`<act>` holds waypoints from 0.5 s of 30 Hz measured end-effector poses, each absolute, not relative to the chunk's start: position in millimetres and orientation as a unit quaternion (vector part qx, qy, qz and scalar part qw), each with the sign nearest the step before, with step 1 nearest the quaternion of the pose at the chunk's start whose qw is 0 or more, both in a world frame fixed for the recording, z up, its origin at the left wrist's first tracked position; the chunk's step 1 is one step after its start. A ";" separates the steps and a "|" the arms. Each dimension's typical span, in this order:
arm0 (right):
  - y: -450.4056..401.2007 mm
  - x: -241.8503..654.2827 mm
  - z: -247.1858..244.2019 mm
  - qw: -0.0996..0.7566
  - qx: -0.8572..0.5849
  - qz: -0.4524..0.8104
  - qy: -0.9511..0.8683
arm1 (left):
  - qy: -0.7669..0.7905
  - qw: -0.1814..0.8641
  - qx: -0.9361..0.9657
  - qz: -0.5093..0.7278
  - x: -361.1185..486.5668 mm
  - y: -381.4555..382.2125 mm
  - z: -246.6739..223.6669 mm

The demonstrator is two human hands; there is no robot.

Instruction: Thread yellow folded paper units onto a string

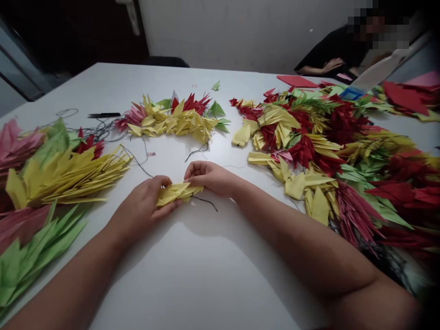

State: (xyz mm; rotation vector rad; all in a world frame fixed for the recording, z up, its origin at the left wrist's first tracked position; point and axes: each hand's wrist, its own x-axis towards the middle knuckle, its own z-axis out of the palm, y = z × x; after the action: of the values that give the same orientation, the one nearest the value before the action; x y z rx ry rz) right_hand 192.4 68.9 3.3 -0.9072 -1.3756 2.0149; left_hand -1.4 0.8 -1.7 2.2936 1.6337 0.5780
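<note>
Between my two hands, just above the white table (192,284), is a small bundle of folded yellow paper pieces (173,194). My left hand (151,197) wraps round its left end, thumb on top and fingers beneath. The fingers of my right hand (209,178) are curled and pinch at the bundle's right end. A dark thread (206,201) trails from that end toward the lower right. Another dark thread (137,161) runs from near my left hand toward the upper left. Parts of the bundle are hidden by my fingers.
Yellow, green and pink folded paper (68,176) lies on the left. A strung row of yellow and red pieces (175,120) lies ahead, with a black pen-like tool (104,115) beside tangled thread. Bigger heaps (309,151) cover the right. Another person (330,57) sits at the far right.
</note>
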 end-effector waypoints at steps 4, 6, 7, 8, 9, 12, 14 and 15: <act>70.0 193.8 2.8 0.256 -0.325 0.742 -0.528 | 0.559 0.129 0.795 0.197 -3.5 1.4 -3.1; 68.4 192.7 2.4 0.255 -0.329 0.737 -0.533 | 0.561 0.131 0.794 0.193 -2.9 1.7 -2.9; 67.0 191.3 2.0 0.258 -0.333 0.731 -0.537 | 0.562 0.131 0.794 0.193 -1.9 1.9 -2.5; 65.4 189.5 1.4 0.264 -0.338 0.721 -0.544 | 0.561 0.129 0.794 0.194 -0.5 2.2 -1.8; 64.0 187.7 1.0 0.270 -0.343 0.709 -0.554 | 0.559 0.128 0.796 0.195 1.1 2.5 -0.9; 63.8 186.8 3.5 0.268 -0.351 0.669 -0.598 | 0.553 0.133 0.802 0.183 5.0 3.4 2.0; 68.6 193.2 10.7 0.278 -0.371 0.628 -0.625 | 0.553 0.140 0.803 0.174 5.3 3.6 3.3; 72.2 198.1 15.8 0.297 -0.383 0.600 -0.636 | 0.553 0.141 0.802 0.174 4.8 3.5 3.7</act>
State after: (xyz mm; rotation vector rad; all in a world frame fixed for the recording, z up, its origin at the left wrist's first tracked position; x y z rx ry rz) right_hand 198.1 72.2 15.8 -1.0187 -1.6906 1.5947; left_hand 4.8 3.5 3.7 2.3170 1.5970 0.5014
